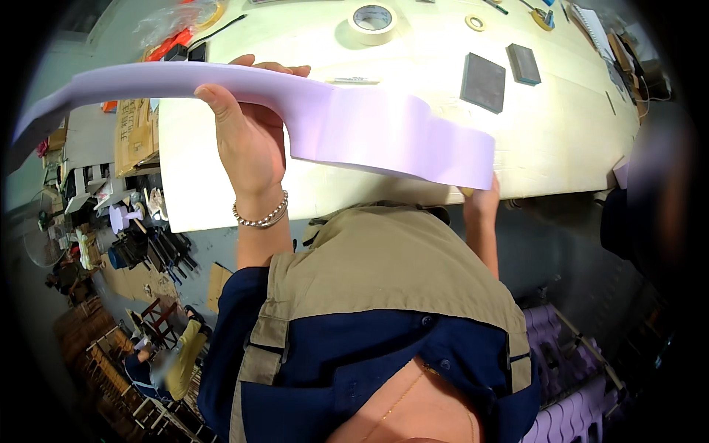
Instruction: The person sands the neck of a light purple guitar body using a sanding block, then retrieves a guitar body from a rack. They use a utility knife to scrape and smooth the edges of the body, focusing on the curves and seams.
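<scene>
A long, wavy lilac panel (377,133) with a smooth, shiny surface stretches across the view above the table, from the far left to right of the middle. My left hand (251,140) grips it near its narrower left stretch, thumb on the near side and fingertips showing over the far edge. At the panel's right end is my right hand (482,199), low by the table's near edge. The panel covers most of its fingers, and a small yellowish bit shows beside them. What that bit is cannot be made out.
On the cream-covered table (561,148) lie a wide tape roll (372,21), a small tape ring (475,23), a pen (353,80) and two dark grey blocks (484,83) (523,64). Lilac parts (569,413) fill a rack at lower right. Another person (166,369) sits at lower left.
</scene>
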Demonstrator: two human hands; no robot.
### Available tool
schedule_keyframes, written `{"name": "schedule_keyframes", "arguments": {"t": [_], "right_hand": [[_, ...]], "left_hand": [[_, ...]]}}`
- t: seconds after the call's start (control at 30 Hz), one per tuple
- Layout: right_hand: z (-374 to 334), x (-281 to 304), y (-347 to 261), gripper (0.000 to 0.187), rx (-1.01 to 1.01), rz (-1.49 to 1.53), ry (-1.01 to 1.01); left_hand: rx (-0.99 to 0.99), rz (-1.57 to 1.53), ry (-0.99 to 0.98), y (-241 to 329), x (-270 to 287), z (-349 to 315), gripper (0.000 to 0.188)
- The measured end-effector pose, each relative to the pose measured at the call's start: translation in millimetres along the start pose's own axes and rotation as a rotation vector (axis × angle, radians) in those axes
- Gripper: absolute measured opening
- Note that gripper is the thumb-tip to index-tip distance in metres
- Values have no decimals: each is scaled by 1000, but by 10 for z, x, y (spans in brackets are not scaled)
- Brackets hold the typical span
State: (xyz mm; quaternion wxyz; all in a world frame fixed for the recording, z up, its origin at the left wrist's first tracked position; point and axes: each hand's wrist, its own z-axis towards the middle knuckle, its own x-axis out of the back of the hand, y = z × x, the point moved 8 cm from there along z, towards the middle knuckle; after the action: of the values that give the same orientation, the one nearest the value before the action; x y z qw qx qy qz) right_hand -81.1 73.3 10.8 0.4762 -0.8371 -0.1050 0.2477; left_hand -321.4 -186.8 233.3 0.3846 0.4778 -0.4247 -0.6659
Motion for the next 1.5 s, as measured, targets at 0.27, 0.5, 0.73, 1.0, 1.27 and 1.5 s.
{"name": "schedule_keyframes", "arguments": {"t": [0.27, 0.5, 0.73, 1.0, 1.27, 1.5], "right_hand": [[-248, -44, -569, 29, 244, -205, -76], [-163, -501, -287, 25, 67, -149, -285], [600, -1343, 160, 25, 437, -837, -339], [1150, -2167, 353, 17, 754, -1236, -292], [436, -407, -156, 22, 233, -537, -1], [-359, 1022, -440, 21, 264, 15, 350]], "left_hand": [[79, -24, 174, -241, 339, 71, 67], [-34, -93, 228, -36, 1061, 578, 57], [-47, 207, -253, 768, 916, 1111, 78], [347, 401, -815, -129, 31, 967, 69], [922, 388, -1236, -1350, -733, 226, 47], [1158, 667, -1693, -2409, -1600, -694, 51]]}}
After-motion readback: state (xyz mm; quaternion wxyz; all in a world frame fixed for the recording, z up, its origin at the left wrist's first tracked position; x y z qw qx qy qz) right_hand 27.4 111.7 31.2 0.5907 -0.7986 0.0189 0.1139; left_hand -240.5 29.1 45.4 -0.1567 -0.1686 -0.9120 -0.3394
